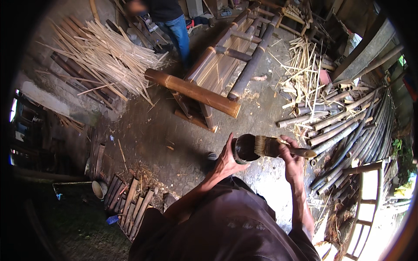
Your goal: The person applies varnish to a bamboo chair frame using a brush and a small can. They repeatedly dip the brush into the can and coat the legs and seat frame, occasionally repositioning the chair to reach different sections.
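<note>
Close in front of my body, my left hand (229, 159) is wrapped round the side of a dark round container (245, 148), whose inside looks dark brown. In my right hand (291, 158) is a wide paintbrush (271, 146) with pale bristles and a light handle end pointing right. Its bristles lie at the right part of the container's mouth; whether they touch the rim I cannot tell. Beyond my hands stands a long bamboo bench (191, 92), brown and glossy, with a thick pole across its near end.
Thin bamboo strips (115, 54) lie heaped at the far left. To the right are more strips (305, 71) and a large stack of bamboo poles (348, 126). Short bamboo pieces (133, 209) lie at the lower left. A person in blue jeans (176, 35) stands beside the bench.
</note>
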`<action>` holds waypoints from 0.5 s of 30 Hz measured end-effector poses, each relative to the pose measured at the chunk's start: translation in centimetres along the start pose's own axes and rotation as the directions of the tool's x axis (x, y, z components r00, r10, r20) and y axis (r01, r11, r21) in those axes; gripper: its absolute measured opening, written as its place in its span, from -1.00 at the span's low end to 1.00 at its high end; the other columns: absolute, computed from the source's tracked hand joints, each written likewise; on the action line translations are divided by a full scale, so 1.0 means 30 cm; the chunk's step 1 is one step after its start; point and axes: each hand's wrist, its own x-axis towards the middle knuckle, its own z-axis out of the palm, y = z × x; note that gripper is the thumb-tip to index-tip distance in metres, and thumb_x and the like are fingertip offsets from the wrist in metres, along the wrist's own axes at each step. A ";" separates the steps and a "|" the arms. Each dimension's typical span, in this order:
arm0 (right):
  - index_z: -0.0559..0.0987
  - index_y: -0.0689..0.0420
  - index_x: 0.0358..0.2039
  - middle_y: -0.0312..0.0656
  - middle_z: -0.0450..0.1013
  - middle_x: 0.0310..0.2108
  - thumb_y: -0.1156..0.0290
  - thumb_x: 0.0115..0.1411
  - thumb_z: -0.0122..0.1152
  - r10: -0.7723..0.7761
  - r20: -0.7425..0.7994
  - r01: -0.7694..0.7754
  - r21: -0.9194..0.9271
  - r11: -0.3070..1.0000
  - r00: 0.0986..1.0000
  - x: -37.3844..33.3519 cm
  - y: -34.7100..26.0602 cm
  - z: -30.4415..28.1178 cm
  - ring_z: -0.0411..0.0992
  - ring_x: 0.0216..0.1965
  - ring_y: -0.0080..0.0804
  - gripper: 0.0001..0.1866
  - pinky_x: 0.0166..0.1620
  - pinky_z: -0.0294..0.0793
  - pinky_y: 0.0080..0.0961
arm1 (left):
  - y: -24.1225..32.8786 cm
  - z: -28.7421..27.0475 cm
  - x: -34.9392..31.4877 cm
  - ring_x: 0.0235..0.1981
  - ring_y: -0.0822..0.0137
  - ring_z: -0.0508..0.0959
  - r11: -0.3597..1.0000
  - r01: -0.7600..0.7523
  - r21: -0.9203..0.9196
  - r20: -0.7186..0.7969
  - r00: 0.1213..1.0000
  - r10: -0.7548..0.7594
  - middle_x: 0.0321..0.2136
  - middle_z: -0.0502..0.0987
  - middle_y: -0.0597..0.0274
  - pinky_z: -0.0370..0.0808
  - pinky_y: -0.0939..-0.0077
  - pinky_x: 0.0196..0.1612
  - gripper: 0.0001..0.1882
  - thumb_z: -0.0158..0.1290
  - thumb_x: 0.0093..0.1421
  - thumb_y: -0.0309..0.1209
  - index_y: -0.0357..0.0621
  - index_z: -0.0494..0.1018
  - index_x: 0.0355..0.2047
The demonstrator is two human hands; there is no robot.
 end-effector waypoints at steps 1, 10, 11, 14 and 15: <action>0.47 0.12 0.04 -0.13 0.47 -0.03 0.26 0.21 0.24 0.098 -0.016 -0.092 0.226 0.970 0.995 0.033 0.013 -0.024 0.41 0.01 -0.29 -0.59 0.07 0.41 -0.24 | -0.010 0.004 0.008 0.14 -0.10 0.34 1.000 0.007 -0.009 -0.017 1.000 -0.007 0.11 0.25 -0.26 0.31 0.21 0.21 0.36 0.46 -0.30 -0.27 -0.36 -0.29 0.31; 0.37 -0.01 0.14 -0.36 0.15 0.19 0.15 0.22 0.23 0.320 -0.057 -0.172 0.747 0.642 0.946 0.319 0.321 -0.193 0.22 0.02 -0.42 -0.49 0.08 0.27 -0.40 | -0.042 -0.093 0.050 0.20 -0.02 0.28 0.967 0.236 -0.092 -0.216 0.944 -0.251 0.19 0.17 -0.21 0.25 0.21 0.25 0.33 0.44 -0.28 -0.33 -0.20 -0.27 0.34; 0.47 -0.01 0.04 -0.41 0.32 0.02 0.19 0.22 0.24 0.341 -0.079 -0.160 0.768 0.620 0.937 0.361 0.353 -0.199 0.31 -0.10 -0.48 -0.60 -0.03 0.37 -0.45 | -0.053 -0.108 0.056 0.20 -0.03 0.28 0.964 0.253 -0.081 -0.256 0.929 -0.266 0.20 0.15 -0.22 0.24 0.20 0.26 0.33 0.44 -0.28 -0.36 -0.17 -0.27 0.35; 0.51 0.01 -0.03 -0.38 0.48 -0.12 0.27 0.18 0.29 0.362 -0.089 -0.160 0.781 0.603 0.928 0.486 0.380 -0.232 0.40 -0.08 -0.48 -0.65 -0.03 0.43 -0.46 | -0.102 -0.122 0.092 0.19 -0.06 0.28 0.954 0.294 -0.052 -0.387 0.875 -0.291 0.21 0.13 -0.24 0.24 0.15 0.27 0.33 0.43 -0.30 -0.43 -0.17 -0.27 0.35; 0.49 0.01 -0.01 -0.36 0.46 -0.09 0.28 0.18 0.29 0.332 -0.075 -0.161 0.762 0.627 0.940 0.524 0.364 -0.231 0.39 -0.06 -0.48 -0.63 0.01 0.41 -0.44 | -0.127 -0.120 0.103 0.15 -0.06 0.34 0.946 0.314 -0.079 -0.442 0.840 -0.316 0.15 0.23 -0.29 0.29 0.15 0.23 0.31 0.43 -0.27 -0.42 -0.20 -0.28 0.34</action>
